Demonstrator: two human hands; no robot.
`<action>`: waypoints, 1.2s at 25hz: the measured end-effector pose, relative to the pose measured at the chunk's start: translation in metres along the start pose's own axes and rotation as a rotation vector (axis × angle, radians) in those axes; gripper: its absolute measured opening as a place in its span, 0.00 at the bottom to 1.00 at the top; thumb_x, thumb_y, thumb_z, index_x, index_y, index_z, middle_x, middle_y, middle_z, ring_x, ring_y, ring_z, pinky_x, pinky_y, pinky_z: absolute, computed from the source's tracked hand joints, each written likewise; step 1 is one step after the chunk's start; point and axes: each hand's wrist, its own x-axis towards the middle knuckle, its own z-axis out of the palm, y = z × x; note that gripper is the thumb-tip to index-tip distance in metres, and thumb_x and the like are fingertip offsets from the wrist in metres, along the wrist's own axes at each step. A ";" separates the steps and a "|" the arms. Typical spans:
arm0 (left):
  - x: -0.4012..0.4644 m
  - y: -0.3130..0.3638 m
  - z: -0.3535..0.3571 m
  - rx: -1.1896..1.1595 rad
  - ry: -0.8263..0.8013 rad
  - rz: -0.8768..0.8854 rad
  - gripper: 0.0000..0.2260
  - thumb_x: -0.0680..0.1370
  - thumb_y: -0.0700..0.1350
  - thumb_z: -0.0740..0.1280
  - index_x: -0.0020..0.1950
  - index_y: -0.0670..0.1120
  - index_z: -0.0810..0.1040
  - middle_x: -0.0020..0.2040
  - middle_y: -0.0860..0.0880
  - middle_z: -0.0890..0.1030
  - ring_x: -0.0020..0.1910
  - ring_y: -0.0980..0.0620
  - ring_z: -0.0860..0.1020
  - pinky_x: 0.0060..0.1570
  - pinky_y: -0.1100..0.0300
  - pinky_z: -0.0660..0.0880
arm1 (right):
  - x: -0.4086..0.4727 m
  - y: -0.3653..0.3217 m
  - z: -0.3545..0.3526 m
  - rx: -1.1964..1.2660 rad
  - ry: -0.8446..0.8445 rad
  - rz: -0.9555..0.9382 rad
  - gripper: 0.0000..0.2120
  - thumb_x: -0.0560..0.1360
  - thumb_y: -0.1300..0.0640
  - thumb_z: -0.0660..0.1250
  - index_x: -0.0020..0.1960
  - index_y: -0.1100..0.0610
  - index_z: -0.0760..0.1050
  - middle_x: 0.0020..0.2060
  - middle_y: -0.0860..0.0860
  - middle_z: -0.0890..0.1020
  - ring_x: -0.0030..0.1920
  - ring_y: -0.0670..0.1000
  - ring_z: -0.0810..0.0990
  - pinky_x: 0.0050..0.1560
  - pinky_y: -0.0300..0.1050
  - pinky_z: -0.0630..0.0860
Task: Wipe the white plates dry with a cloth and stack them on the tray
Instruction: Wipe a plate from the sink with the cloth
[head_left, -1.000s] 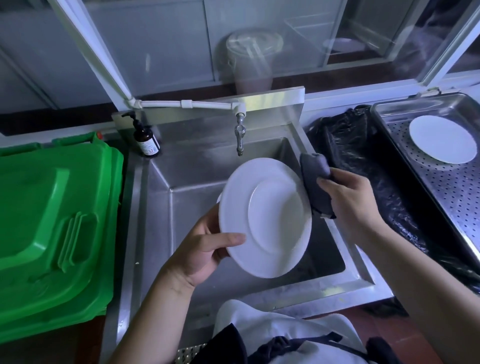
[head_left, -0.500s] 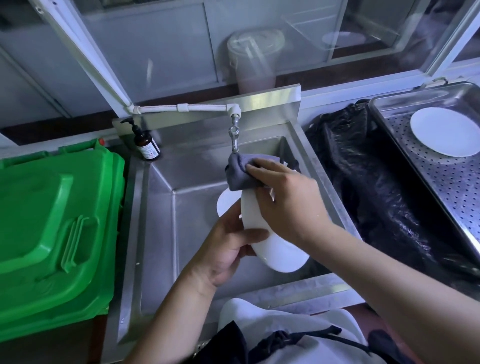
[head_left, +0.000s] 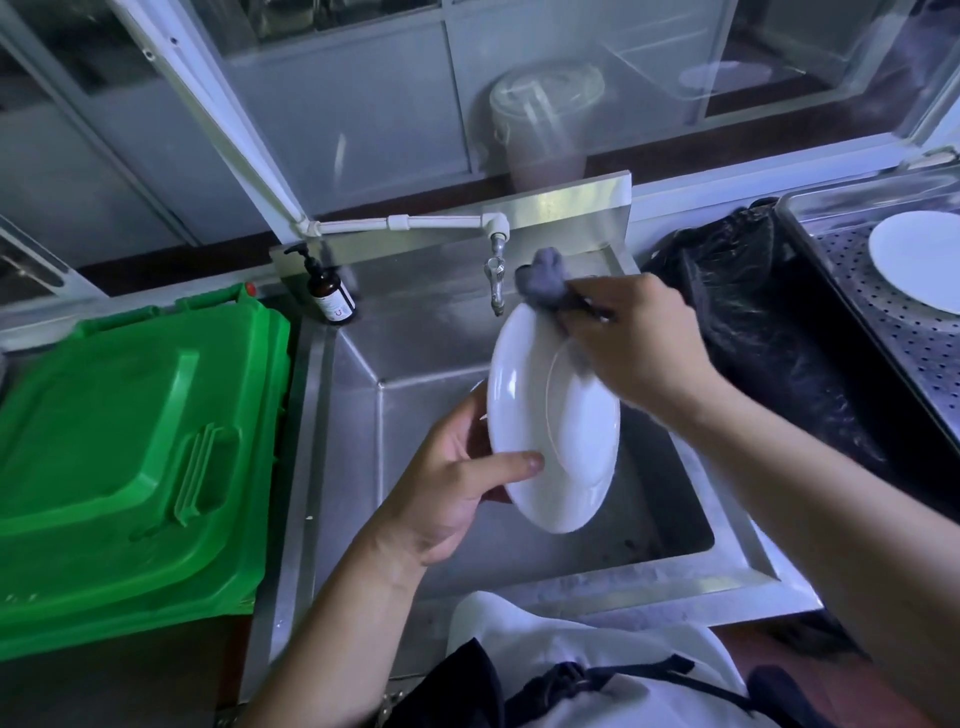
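Over the sink (head_left: 519, 551), plate (head_left: 550, 415) now face-up in left-hand (head_left: 447, 483) grip, right hand's (head_left: 639, 343) clutched cloth (head_left: 545, 283) shifted rimward.

Round white ceramic plate (head_left: 550, 415) held tilted on edge above stainless steel sink basin (head_left: 431, 364). Left hand (head_left: 447, 478) grips plate's lower left rim, thumb on its face. Right hand (head_left: 639, 343) presses crumpled grey cloth (head_left: 543, 283) on plate's upper rim. Right of sink: black plastic bag (head_left: 753, 322), then perforated steel tray (head_left: 893, 332) carrying second white plate (head_left: 919, 260). Left of sink: green plastic bin lid (head_left: 130, 457).
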 end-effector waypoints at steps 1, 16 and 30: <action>0.001 0.002 0.000 0.014 0.023 -0.002 0.24 0.72 0.35 0.71 0.61 0.60 0.82 0.56 0.50 0.86 0.53 0.53 0.84 0.39 0.59 0.80 | -0.007 -0.013 0.002 0.009 0.029 -0.088 0.08 0.75 0.50 0.65 0.45 0.53 0.80 0.33 0.48 0.78 0.38 0.56 0.75 0.34 0.43 0.69; -0.017 -0.006 -0.023 -0.050 0.172 -0.031 0.25 0.70 0.35 0.70 0.60 0.59 0.83 0.56 0.49 0.85 0.52 0.52 0.83 0.40 0.57 0.80 | -0.054 -0.037 0.050 0.309 -0.041 -0.137 0.15 0.73 0.66 0.68 0.57 0.56 0.85 0.58 0.49 0.84 0.57 0.50 0.79 0.54 0.47 0.76; -0.017 -0.009 -0.035 -0.053 0.039 -0.001 0.28 0.72 0.32 0.69 0.66 0.57 0.80 0.58 0.47 0.85 0.56 0.50 0.83 0.44 0.56 0.81 | -0.076 -0.045 0.062 0.210 0.017 -0.055 0.15 0.75 0.60 0.70 0.60 0.49 0.84 0.60 0.46 0.82 0.56 0.47 0.79 0.53 0.43 0.74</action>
